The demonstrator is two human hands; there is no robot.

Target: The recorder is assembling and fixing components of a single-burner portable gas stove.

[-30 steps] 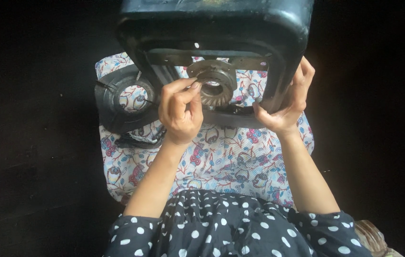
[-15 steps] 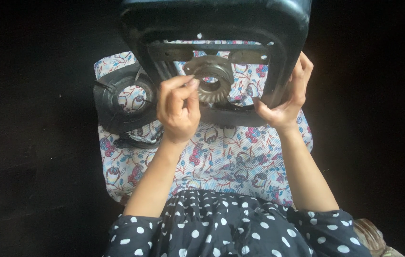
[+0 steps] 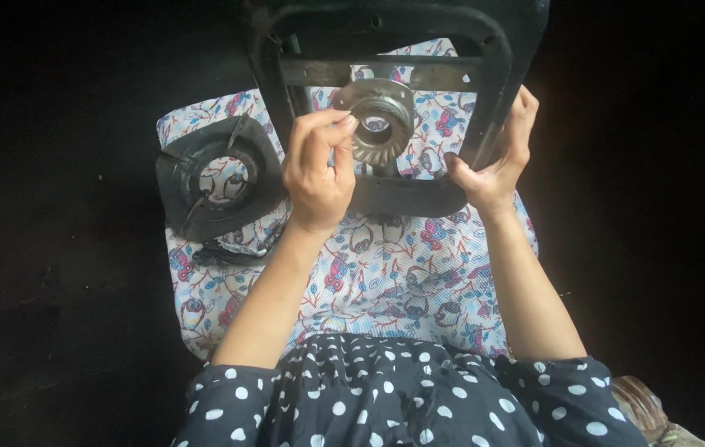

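A black metal stove body [image 3: 501,50] is tipped up over a floral cloth [image 3: 402,273], its underside facing me. My right hand [image 3: 497,161] grips its right frame edge. A round toothed metal burner ring [image 3: 379,120] sits under the stove's cross bar. My left hand [image 3: 315,170] has its fingertips pinched at the ring's left rim.
A black round pan support [image 3: 216,178] lies on the cloth's left part, with a small dark piece [image 3: 224,252] below it. The floor around the cloth is dark. My dotted dark garment [image 3: 402,397] fills the bottom of the view.
The stove body has tilted further up and away. Both hands keep their places on the ring and the frame.
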